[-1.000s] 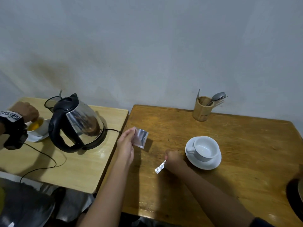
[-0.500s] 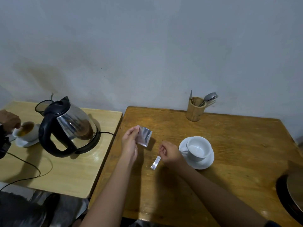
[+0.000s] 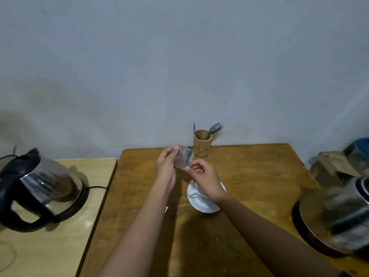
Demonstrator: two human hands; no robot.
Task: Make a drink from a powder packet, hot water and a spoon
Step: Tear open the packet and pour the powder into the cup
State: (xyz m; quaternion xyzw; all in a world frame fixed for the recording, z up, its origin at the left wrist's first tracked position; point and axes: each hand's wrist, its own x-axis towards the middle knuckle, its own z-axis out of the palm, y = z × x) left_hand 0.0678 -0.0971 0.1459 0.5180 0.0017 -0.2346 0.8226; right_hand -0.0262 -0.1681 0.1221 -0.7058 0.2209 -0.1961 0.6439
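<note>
My left hand (image 3: 165,166) holds a silver powder packet (image 3: 185,158) up above the brown table (image 3: 249,176), pinching its left edge. My right hand (image 3: 205,179) meets the packet's lower corner with thumb and fingertips. Just below the right hand sits a white cup on a white saucer (image 3: 201,205), mostly hidden by the wrist. A small white scrap (image 3: 166,209) peeks out beside my left forearm on the table. Spoons (image 3: 214,127) stand in a wooden holder (image 3: 202,143) at the back edge. A steel kettle (image 3: 40,188) with a black handle rests on its base on the pale left table.
A pale wooden table (image 3: 60,246) stands to the left with a gap between it and the brown one; the kettle's cord (image 3: 97,187) runs along it. At the right edge a second, blurred steel kettle (image 3: 339,216) sits on a dark base, with blurred objects behind it.
Both hands rose and came together over the cup; the right hand let go of the torn strip and now touches the packet. The view swung right, and the other person's hand left view.
</note>
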